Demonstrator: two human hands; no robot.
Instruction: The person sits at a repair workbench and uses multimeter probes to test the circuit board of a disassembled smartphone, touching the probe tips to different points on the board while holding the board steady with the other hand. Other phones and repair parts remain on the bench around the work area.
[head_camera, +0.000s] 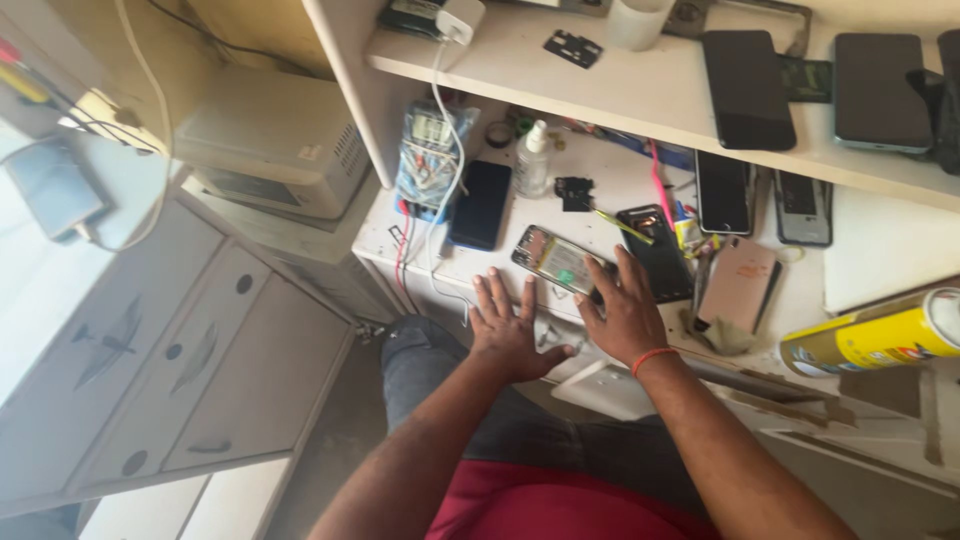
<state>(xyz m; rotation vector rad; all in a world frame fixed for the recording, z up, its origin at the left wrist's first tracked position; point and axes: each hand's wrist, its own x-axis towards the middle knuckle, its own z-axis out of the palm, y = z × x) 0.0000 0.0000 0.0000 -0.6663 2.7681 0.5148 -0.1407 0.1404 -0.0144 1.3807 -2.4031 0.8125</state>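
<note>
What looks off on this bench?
The phone under the right hand lies open, back cover off, insides exposed. A yellow can lies tipped on its side at the right edge. The left hand rests flat beside.

Arms: bare, no sleeves showing down to the hands.
Left hand: no ring, no watch, no glove.
Right hand: bare too, no ring.
Right wrist: a thin orange band goes around it.
Top: red cloth, low in the view.
Legs: dark grey trousers, a bit wrinkled at the knee.
</note>
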